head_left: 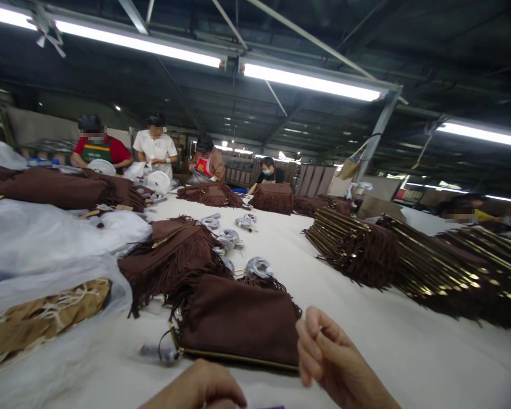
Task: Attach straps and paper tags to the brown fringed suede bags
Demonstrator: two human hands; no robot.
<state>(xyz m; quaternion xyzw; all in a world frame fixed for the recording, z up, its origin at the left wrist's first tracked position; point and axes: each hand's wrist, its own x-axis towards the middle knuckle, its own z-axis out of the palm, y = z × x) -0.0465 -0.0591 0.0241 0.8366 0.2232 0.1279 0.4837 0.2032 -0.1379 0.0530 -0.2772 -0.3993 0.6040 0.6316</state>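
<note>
A brown fringed bag lies flat in front of me, its gold zipper edge towards me. Just right of its near corner is my right hand, thumb and forefinger pinched together; whatever is between them is too small to make out. My left hand is below the bag at the bottom edge, fingers curled and partly cut off. Near it, a sliver of something purple shows. A wrapped tassel-like piece hangs by a cord at the bag's left corner.
More brown fringed bags lie behind. Coiled straps in plastic are spread on the white table. Stacked gold-edged bags stand right. Clear plastic and brown paper tags with white strings lie left. Several co-workers are beyond.
</note>
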